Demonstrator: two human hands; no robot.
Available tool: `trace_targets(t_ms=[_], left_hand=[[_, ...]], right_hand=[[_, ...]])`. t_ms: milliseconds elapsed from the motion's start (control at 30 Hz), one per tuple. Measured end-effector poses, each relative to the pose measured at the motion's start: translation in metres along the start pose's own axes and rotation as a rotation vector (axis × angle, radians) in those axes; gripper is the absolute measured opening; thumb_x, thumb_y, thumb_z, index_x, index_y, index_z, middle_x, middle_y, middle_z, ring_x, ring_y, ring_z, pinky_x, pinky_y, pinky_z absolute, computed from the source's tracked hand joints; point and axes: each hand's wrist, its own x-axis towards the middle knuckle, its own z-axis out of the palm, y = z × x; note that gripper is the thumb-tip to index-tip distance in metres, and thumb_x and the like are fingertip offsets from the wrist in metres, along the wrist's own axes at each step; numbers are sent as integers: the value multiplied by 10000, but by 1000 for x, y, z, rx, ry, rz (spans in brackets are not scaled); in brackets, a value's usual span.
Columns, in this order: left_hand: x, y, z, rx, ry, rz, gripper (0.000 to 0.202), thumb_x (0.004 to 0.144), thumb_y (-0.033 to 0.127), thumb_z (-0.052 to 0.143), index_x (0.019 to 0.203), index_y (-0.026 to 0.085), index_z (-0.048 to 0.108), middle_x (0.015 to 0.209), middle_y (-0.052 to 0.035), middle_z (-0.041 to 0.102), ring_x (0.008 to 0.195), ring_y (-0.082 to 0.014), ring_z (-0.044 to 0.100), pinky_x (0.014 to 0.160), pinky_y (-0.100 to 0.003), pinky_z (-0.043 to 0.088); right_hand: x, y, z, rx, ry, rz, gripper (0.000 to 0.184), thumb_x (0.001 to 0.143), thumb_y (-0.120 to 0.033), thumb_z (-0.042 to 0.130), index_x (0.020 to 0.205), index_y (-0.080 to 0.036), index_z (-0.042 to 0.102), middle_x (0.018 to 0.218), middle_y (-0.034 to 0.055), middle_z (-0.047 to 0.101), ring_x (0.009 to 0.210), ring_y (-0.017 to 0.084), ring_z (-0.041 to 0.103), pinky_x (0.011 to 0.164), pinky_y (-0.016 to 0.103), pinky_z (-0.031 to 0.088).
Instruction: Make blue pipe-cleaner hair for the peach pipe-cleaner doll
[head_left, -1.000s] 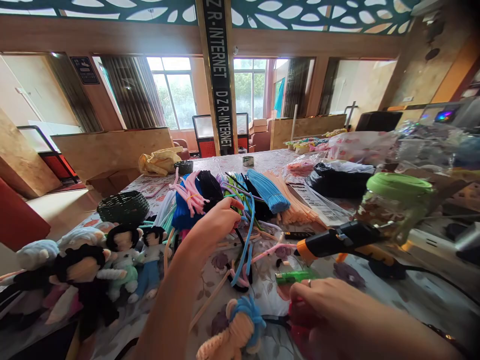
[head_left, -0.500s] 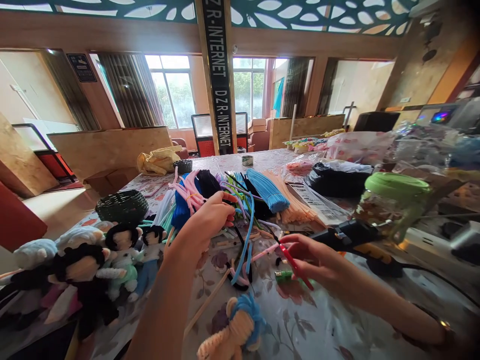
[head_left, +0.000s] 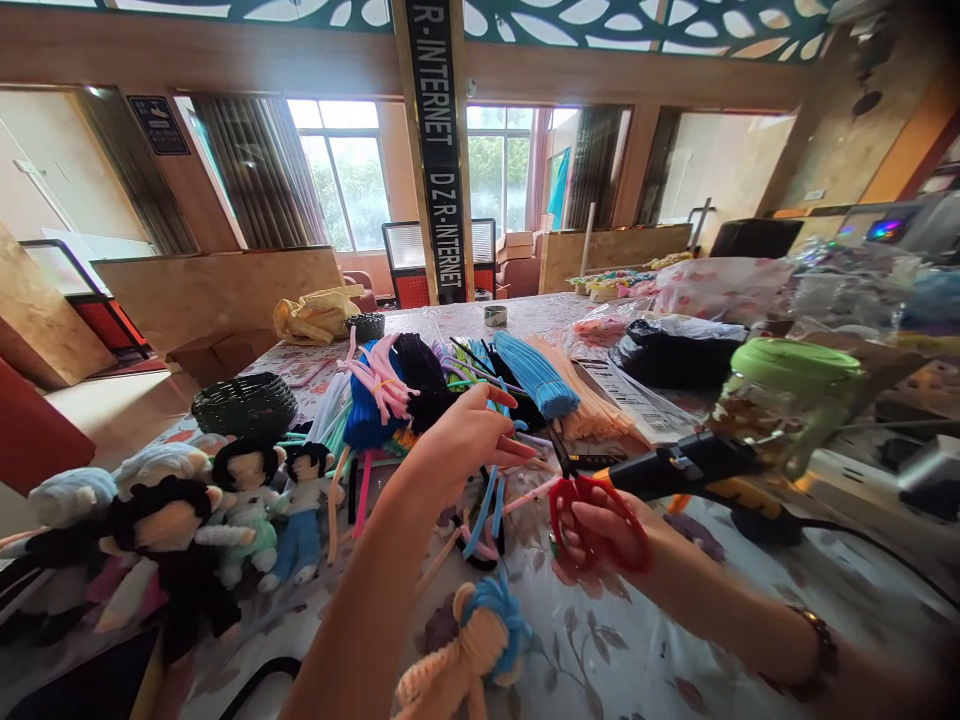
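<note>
My left hand (head_left: 476,435) reaches over the heap of pipe cleaners with its fingers stretched apart and nothing visible in them. In my right hand (head_left: 589,525) is a pair of red-handled scissors (head_left: 636,535), dark blades pointing away and up. Below my left hand lie blue pipe cleaner pieces (head_left: 480,522), with pink and black ones among them. A doll with blue hair (head_left: 495,640) rests on the table nearest me. Beyond my left hand are bundles of light blue pipe cleaners (head_left: 536,375), pink pipe cleaners (head_left: 381,378) and peach pipe cleaners (head_left: 592,405).
Several finished dolls (head_left: 169,530) sit at the left, before a dark woven basket (head_left: 244,403). On the right, a black hot-glue gun (head_left: 675,465) lies near a green-lidded jar (head_left: 795,375). A flowered cloth (head_left: 570,660) covers the table under clear plastic.
My left hand has moved right, and the long blue pipe cleaner that stood beside it no longer shows upright. My right hand has turned, bringing the scissors' handles into full view.
</note>
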Motion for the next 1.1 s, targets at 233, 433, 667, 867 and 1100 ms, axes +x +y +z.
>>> trace_targets(t_ms=[233, 433, 667, 867, 1100], left_hand=[[4, -4, 2, -118, -135, -7, 214, 796, 8, 422, 953, 146, 470, 596, 14, 551, 628, -170, 686, 743, -348, 547], [1, -5, 1, -117, -154, -3, 210, 784, 1, 428, 928, 148, 469, 597, -11, 597, 623, -163, 681, 784, -358, 535], [-2, 1, 0, -149, -204, -57, 243, 757, -44, 411, 918, 126, 474, 621, -31, 609, 627, -184, 687, 777, -396, 543], [-3, 2, -7, -157, -266, -91, 242, 749, -61, 408, 904, 112, 479, 677, -72, 639, 688, -203, 705, 765, -358, 555], [-6, 6, -10, -130, -279, -87, 221, 752, -45, 422, 896, 111, 487, 714, -92, 658, 736, -218, 710, 773, -352, 560]], right_hand=[[-4, -8, 1, -130, -3, -87, 236, 807, -357, 628, 740, -193, 472, 525, -64, 526, 415, 71, 444, 532, 275, 430], [3, 9, -6, -98, -7, -152, 207, 797, -311, 649, 783, -211, 469, 504, -95, 470, 407, 70, 435, 515, 274, 443], [-1, 11, -13, -260, 68, -213, 227, 794, -348, 644, 752, -213, 466, 538, -73, 479, 441, 86, 470, 475, 243, 397], [-6, 5, -8, -320, 97, -217, 229, 797, -342, 641, 738, -214, 460, 561, -55, 507, 499, 113, 517, 481, 243, 404], [-5, 10, -12, -304, 101, -238, 215, 810, -336, 626, 748, -223, 454, 532, -69, 480, 440, 104, 476, 473, 255, 394]])
